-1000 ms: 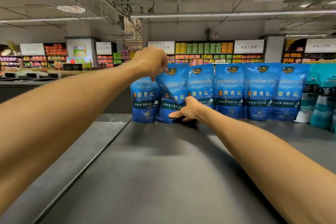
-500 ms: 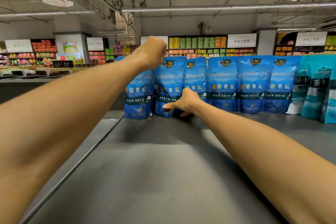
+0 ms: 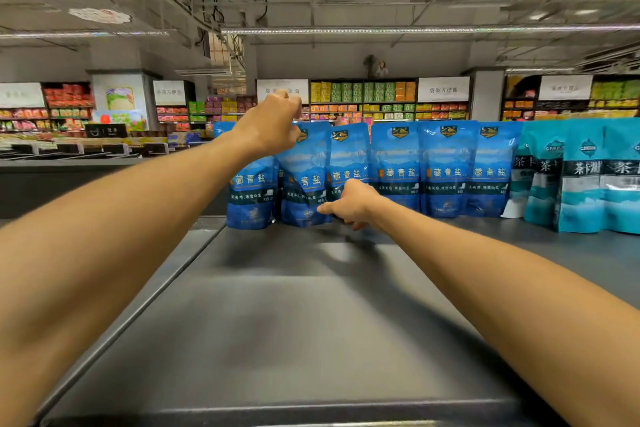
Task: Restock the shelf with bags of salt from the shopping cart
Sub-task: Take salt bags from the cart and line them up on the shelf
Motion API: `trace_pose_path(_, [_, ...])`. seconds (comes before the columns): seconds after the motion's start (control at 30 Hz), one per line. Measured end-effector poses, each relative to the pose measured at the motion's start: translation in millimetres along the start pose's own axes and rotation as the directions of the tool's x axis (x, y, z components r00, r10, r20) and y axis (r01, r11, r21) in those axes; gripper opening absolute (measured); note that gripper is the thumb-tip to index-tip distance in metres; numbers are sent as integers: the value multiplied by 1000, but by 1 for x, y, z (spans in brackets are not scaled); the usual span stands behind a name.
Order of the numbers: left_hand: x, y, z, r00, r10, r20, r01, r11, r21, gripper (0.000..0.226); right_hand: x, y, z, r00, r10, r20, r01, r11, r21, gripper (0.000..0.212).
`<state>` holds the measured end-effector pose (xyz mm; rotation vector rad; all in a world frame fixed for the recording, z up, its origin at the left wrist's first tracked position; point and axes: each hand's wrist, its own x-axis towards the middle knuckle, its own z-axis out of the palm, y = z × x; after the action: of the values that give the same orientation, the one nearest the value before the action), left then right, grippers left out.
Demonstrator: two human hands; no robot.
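Several blue salt bags stand in a row at the back of the grey shelf top (image 3: pixel 311 322). My left hand (image 3: pixel 273 125) reaches over and grips the top edge of the second blue bag (image 3: pixel 303 184) from the left, which leans slightly. My right hand (image 3: pixel 349 204) is low at the base of that bag, where it meets the third bag (image 3: pixel 349 156). One finger points left along the bag's bottom and the others are curled under. The leftmost bag (image 3: pixel 249 194) stands at the shelf's left edge. No shopping cart is in view.
Teal bags (image 3: pixel 588 177) continue the row to the right of the blue ones. A metal rail (image 3: pixel 166 281) runs along the shelf's left side. Beyond the row are store aisles with stocked shelves (image 3: pixel 363 97).
The second blue bag, tilted a second ago, now stands closer to upright. My left hand stays on its top and my right hand stays at its base.
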<state>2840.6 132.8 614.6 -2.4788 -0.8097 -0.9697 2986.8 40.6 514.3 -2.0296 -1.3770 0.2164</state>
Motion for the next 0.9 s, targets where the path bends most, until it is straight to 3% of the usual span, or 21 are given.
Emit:
trace_pose_path(0.17, [-16,27,-15,985,21,-174,-50,986,-158,23,-26,2,-25,997,-47,-56,46,999,-25,41])
trace_pose_path(0.3, [-28,91,-32,969,-81,-235,-37,888,-457,18,-84,13,-72,989,-55,-136,94,949,301,17])
trace_pose_path(0.43, [-46,192,-46,988,-111,-105,-19,592,-806,10,-181,49,-131,951,-115,-288,222,900,375,12])
trace_pose_path(0.57, [-70,319,-64,998,-30,-53,-41,328,-944,11,-293,114,-181,914,-86,-396,278,844,458,13])
trace_pose_path(0.77, [-143,553,-69,970,237,47,57,-38,-998,10,-488,261,-226,707,184,-683,207,870,448,7])
trace_pose_path(0.83, [-188,637,-54,936,342,90,154,-166,-974,10,-554,322,-229,609,317,-727,127,866,484,10])
trace_pose_path(0.9, [-242,708,-28,869,457,191,317,-216,-923,9,-613,384,-221,488,463,-741,19,842,539,14])
